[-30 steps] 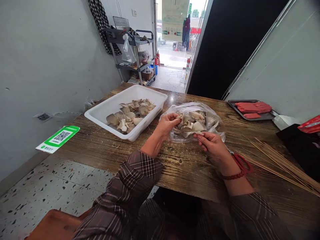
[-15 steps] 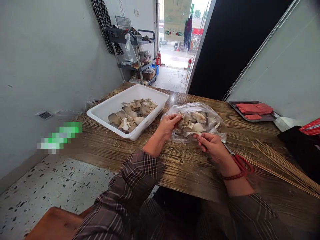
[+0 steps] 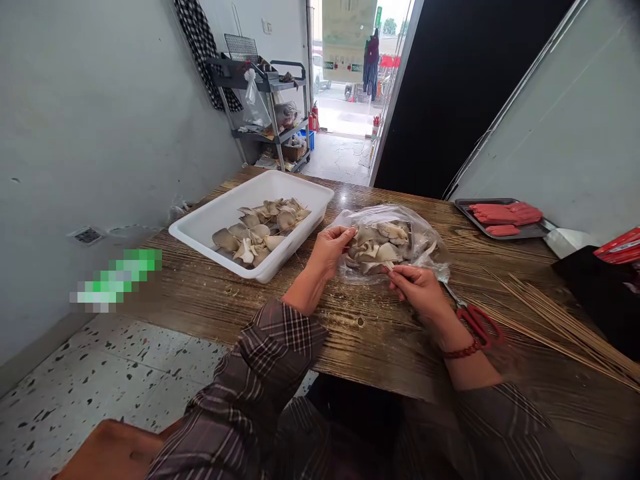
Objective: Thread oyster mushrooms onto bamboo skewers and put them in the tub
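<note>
Grey-brown oyster mushrooms [image 3: 383,250] fill a clear plastic bag [image 3: 425,230] lying opened on the wooden table. At the bag's near side, my right hand [image 3: 417,287] pinches the pale stem end of an oyster mushroom between thumb and fingers. My left hand [image 3: 327,253] is closed at the bag's left side, its thumb and forefinger pinched on the edge of a mushroom piece. Whether both hands grip one piece, I cannot tell. More oyster mushrooms [image 3: 260,230] lie in a white plastic tub [image 3: 220,260] left of the bag.
Red-handled scissors [image 3: 477,323] lie beside my right wrist. Thin bamboo skewers [image 3: 565,327] are spread on the table [image 3: 320,347] at right. Behind them sit a dark tray [image 3: 530,231] of reddish-pink pieces [image 3: 505,213] and a black box [image 3: 590,293]. A shelf cart [image 3: 273,83] stands beyond the table.
The view has shifted slightly, showing more of the scissors beside my right wrist. Both hands keep their pinch at the bag, with little movement.
</note>
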`<move>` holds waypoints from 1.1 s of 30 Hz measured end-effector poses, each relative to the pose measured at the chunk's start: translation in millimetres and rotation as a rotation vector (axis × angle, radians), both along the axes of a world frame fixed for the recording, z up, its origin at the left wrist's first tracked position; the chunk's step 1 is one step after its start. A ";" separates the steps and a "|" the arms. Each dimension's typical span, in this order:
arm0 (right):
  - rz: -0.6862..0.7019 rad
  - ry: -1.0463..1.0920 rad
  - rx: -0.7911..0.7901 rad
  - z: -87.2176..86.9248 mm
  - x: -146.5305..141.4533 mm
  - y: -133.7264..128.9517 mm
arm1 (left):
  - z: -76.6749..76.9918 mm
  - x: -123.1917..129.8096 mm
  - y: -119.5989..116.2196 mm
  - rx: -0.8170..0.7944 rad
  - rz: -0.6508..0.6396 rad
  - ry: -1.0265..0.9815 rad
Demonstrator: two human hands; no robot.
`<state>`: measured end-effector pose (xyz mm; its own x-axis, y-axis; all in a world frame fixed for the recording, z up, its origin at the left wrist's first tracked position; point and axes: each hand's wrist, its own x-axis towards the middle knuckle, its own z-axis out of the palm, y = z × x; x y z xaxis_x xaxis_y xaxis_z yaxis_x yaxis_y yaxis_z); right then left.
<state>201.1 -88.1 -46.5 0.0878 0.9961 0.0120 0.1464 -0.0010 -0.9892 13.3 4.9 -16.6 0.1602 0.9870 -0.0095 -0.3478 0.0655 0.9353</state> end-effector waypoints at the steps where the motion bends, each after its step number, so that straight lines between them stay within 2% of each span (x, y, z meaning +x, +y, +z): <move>1: -0.004 -0.010 0.008 -1.3 0.2 0.2 | -0.2 0.6 -0.5 0.016 0.002 0.004; 7: -0.018 -0.073 0.026 -2.3 -0.6 -1.2 | -1.0 4.5 -3.3 0.096 0.020 0.029; 11: -0.023 -0.041 0.009 -2.5 -1.0 -0.3 | -1.9 5.0 -3.8 0.100 0.017 0.011; 17: 0.021 0.156 -0.011 4.5 3.5 0.8 | 6.2 -0.1 -4.3 -0.112 -0.134 -0.175; 23: 0.018 0.229 -0.097 17.4 6.8 -3.8 | 9.5 -2.0 -4.4 -0.178 -0.138 -0.236; 27: 0.030 0.193 -0.082 14.1 9.9 -4.0 | 5.0 2.8 -4.8 -0.167 -0.144 -0.169; 33: -0.023 -0.078 0.120 10.1 11.1 -5.5 | -6.7 15.0 -6.7 -0.139 -0.166 -0.050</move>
<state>212.2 -93.6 -36.4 0.1043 0.9848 0.1388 0.2237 0.1128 -0.9681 28.3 -1.8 -23.3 0.3242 0.9367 -0.1319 -0.3673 0.2532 0.8950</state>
